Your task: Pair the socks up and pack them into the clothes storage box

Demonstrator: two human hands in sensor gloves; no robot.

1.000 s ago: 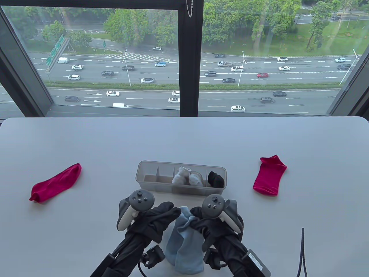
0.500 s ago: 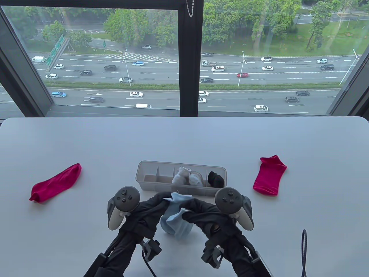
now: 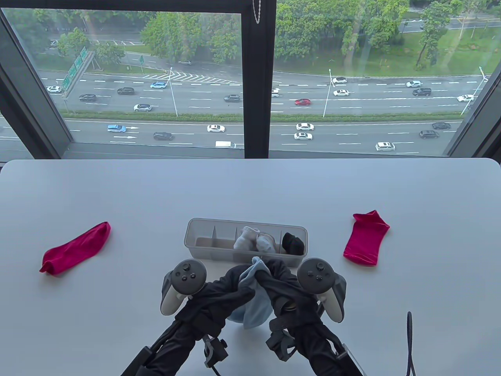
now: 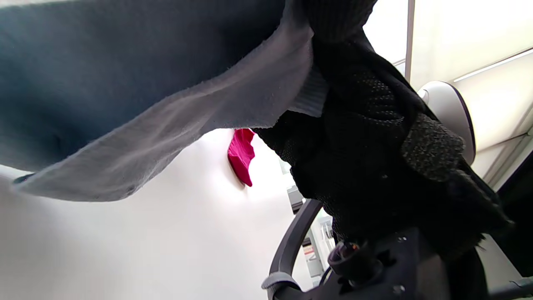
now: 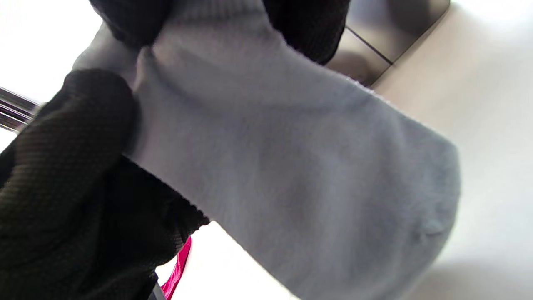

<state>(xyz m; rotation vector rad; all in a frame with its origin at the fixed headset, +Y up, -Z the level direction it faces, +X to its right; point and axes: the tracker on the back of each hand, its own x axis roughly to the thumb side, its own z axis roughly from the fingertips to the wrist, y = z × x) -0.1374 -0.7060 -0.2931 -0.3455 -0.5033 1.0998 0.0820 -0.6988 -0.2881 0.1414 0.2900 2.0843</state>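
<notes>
Both gloved hands hold the light blue socks (image 3: pixel 252 301) lifted off the table just in front of the clear storage box (image 3: pixel 203 252). My left hand (image 3: pixel 231 284) grips the cloth from the left, my right hand (image 3: pixel 270 276) pinches its top edge. The blue fabric (image 4: pixel 166 125) fills the left wrist view; in the right wrist view the blue sock (image 5: pixel 300 175) hangs from my gloved fingers (image 5: pixel 83 125). The box holds a white sock pair (image 3: pixel 252 239) and a black pair (image 3: pixel 293 243). One red sock (image 3: pixel 76 247) lies at the left, another red sock (image 3: pixel 366 238) at the right.
The box's left compartments (image 3: pixel 204 235) hold nothing. A black cable (image 3: pixel 409 340) stands near the table's front right edge. The white table (image 3: pixel 250 188) ends at a window behind.
The hands have bunched the blue socks from a long hanging shape into a shorter bundle and raised them toward the box's front wall. The hands drew closer together.
</notes>
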